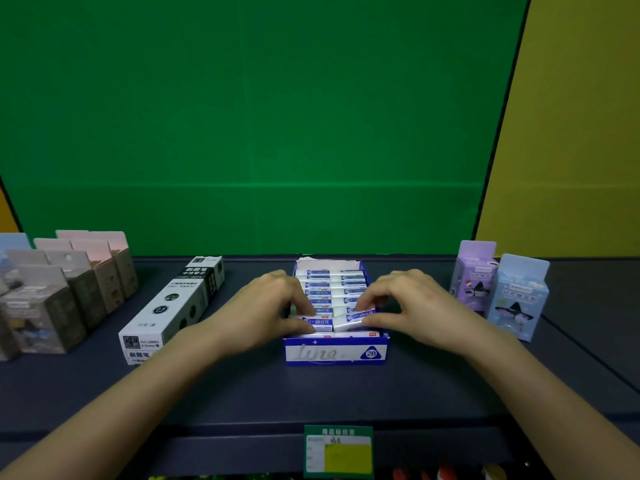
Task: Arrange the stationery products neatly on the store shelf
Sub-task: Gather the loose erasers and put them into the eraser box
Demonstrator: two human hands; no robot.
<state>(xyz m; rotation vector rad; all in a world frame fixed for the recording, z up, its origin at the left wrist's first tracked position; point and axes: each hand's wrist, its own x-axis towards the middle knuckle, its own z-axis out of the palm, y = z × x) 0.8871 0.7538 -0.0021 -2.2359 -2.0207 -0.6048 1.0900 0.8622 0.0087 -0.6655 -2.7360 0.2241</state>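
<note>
A blue and white display box (335,353) marked 2B stands mid-shelf, filled with two rows of white erasers (330,283) in blue-printed sleeves. My left hand (263,308) pinches one eraser (317,323) at the front of the left row. My right hand (412,303) grips another eraser (353,319) at the front of the right row, tilted slightly above the rest. Both hands rest over the box's front half.
A long black and white refill box (173,306) lies left of the eraser box. Several tan and grey hanging boxes (65,289) stand at far left. A purple box (472,275) and a light blue box (519,296) stand at right. A green price label (338,450) hangs on the shelf edge.
</note>
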